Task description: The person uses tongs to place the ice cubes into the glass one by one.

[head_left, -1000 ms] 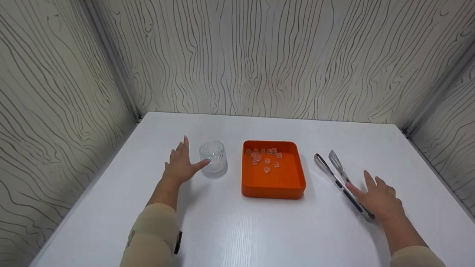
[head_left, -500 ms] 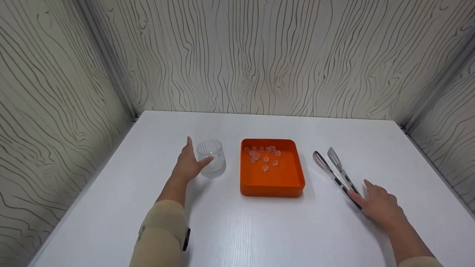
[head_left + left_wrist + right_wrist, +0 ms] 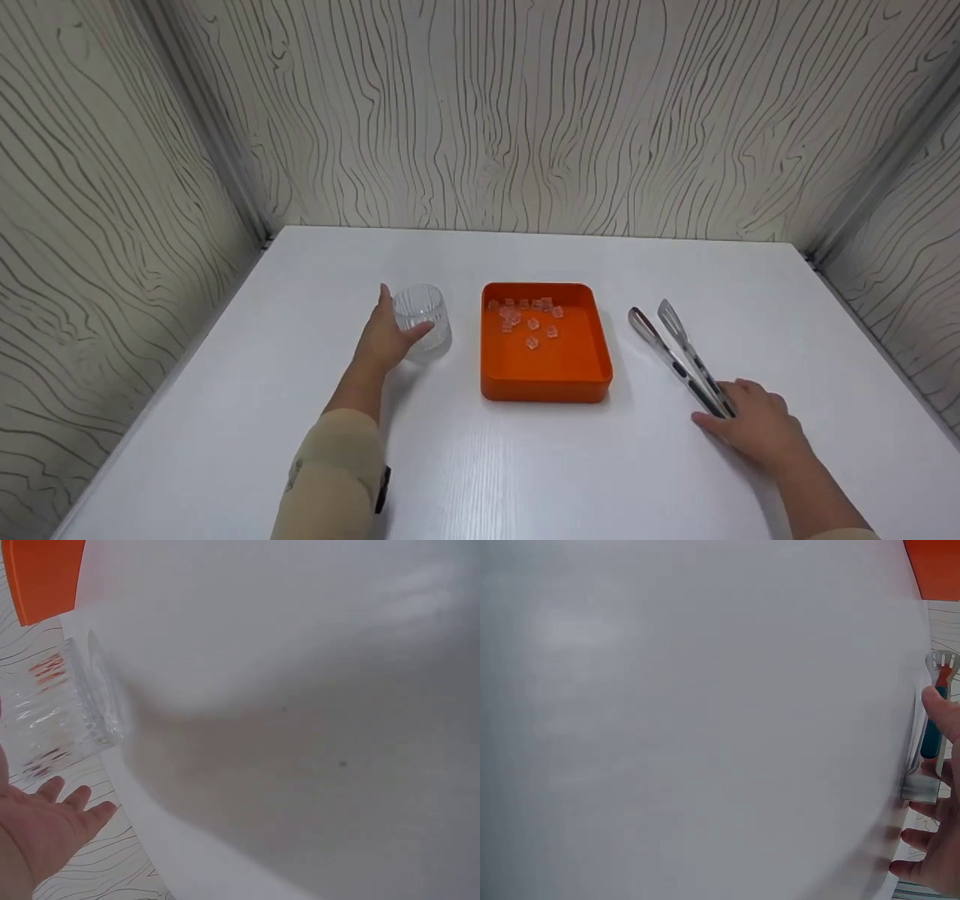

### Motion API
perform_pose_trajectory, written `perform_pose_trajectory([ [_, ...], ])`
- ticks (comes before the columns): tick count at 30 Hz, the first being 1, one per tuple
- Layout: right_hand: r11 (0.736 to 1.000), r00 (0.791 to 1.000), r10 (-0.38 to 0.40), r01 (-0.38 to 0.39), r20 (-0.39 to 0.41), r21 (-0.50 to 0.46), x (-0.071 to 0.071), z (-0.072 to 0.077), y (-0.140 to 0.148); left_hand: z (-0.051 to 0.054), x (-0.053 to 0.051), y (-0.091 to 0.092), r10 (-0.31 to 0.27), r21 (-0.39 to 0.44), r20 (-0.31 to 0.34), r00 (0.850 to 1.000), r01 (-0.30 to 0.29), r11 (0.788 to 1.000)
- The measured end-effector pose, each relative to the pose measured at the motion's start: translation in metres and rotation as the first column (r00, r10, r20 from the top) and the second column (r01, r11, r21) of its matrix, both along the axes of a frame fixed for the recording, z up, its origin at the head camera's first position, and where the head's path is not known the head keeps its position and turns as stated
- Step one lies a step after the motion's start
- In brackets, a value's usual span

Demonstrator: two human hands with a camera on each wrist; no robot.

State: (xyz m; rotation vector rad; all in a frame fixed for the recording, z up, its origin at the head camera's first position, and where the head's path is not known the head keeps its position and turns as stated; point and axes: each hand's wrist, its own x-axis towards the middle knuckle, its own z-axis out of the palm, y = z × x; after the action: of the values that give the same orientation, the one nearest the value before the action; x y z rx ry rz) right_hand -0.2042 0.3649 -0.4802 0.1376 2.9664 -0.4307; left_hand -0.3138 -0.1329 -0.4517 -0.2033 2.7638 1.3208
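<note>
A clear ribbed glass (image 3: pixel 429 319) stands upright on the white table, also seen in the left wrist view as a glass (image 3: pixel 52 716). My left hand (image 3: pixel 384 337) is around its left and near side, thumb in front, fingers spread; in the left wrist view the fingers of the hand (image 3: pixel 52 829) are extended beside it. Metal tongs (image 3: pixel 679 360) with dark grip strips lie spread on the table. My right hand (image 3: pixel 761 427) is at their near end, thumb on one side and fingers on the other; the right wrist view shows the hand (image 3: pixel 937 840) beside the tongs (image 3: pixel 932 727), fingers not closed.
Between the hands sits an orange square tray (image 3: pixel 546 390) holding several small clear cubes (image 3: pixel 532 324), mostly toward its back left. Wood-patterned panels (image 3: pixel 480 112) rise behind the table and at both sides.
My left hand has moved right to the glass, its thumb now in front of it. The right hand has lowered around the near end of the tongs, which lie slightly closer together.
</note>
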Motion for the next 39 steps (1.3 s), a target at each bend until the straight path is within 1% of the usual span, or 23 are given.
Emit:
perform_pose_trajectory([
  [5, 1.0, 1.0, 0.01, -0.01, -0.027, -0.008, 0.0, 0.002, 0.001, -0.002, -0.005, 0.005, 0.02, -0.012, 0.006, 1.0, -0.02, 1.0],
  [8, 1.0, 1.0, 0.008, -0.009, -0.026, -0.026, 0.0, 0.004, 0.002, -0.002, -0.007, 0.007, 0.035, -0.02, 0.016, 0.999, -0.035, 0.999],
  [14, 0.997, 1.0, -0.007, 0.005, -0.017, -0.072, 0.001, 0.005, 0.004, 0.0, -0.008, 0.012, 0.061, -0.002, 0.036, 0.998, -0.061, 0.998],
  [19, 0.996, 1.0, -0.004, 0.002, -0.026, -0.094, -0.002, 0.008, 0.005, 0.001, -0.008, 0.015, 0.07, -0.023, 0.014, 0.997, -0.069, 0.997],
  [23, 0.995, 1.0, -0.012, 0.009, -0.027, -0.101, -0.005, 0.01, 0.008, 0.002, -0.008, 0.017, 0.075, -0.009, 0.011, 0.997, -0.075, 0.997],
  [26, 0.994, 0.999, -0.029, 0.025, -0.031, -0.108, -0.007, 0.012, 0.009, 0.002, -0.007, 0.019, 0.081, 0.005, 0.001, 0.997, -0.081, 0.997],
  [30, 0.99, 0.998, -0.063, 0.06, -0.023, -0.131, -0.006, 0.014, 0.008, 0.001, -0.006, 0.021, 0.081, 0.001, -0.016, 0.997, -0.081, 0.997],
  [34, 0.983, 0.995, -0.095, 0.09, -0.019, -0.162, -0.003, 0.016, 0.009, -0.001, -0.005, 0.022, 0.079, -0.007, -0.016, 0.997, -0.079, 0.997],
  [39, 0.971, 0.992, -0.126, 0.119, -0.019, -0.207, 0.0, 0.02, 0.009, -0.003, -0.004, 0.021, 0.081, -0.001, -0.001, 0.997, -0.081, 0.997],
])
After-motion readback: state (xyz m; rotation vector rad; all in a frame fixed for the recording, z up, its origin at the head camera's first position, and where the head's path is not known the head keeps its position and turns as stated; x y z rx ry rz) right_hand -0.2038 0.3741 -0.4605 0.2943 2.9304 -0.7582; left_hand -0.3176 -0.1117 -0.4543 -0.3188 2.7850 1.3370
